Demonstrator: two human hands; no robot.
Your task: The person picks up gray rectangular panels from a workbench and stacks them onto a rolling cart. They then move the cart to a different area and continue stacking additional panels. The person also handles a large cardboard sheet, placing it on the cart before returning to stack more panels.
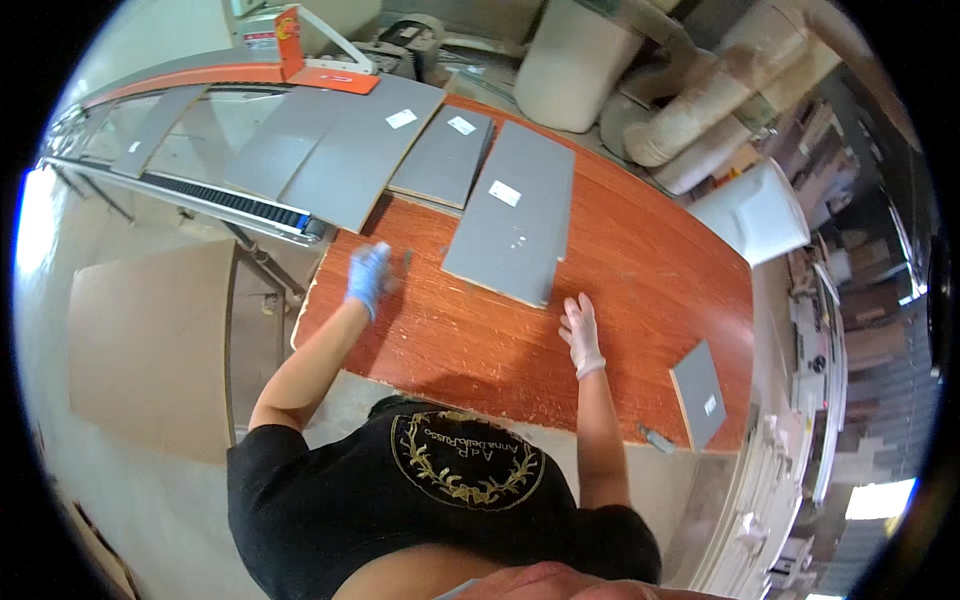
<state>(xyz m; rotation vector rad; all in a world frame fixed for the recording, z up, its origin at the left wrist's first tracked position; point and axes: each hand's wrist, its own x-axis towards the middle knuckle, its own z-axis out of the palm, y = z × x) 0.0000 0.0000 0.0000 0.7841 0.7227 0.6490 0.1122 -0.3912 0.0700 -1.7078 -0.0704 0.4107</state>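
Note:
My left hand [369, 278], in a blue glove, hovers over the left part of the red-brown wooden table [650, 290]. Its fingers are slightly blurred but look apart, with nothing seen in them. Nearest to it is a large grey panel [345, 165] that spans the conveyor's end and the table. In a thin whitish glove, my right hand [582, 336] has its fingers apart, just off the near right corner of another grey panel [520, 215]. That panel carries a white label and small pale specks. A shorter grey panel [445, 150] lies between these two.
A small grey panel [700, 395] and a small hand tool [655, 438] lie at the table's right end. The conveyor [215, 192], bearing more panels, joins at the left under an orange guard [290, 45]. A brown board [150, 340] stands below it. Ducting [730, 95] runs behind.

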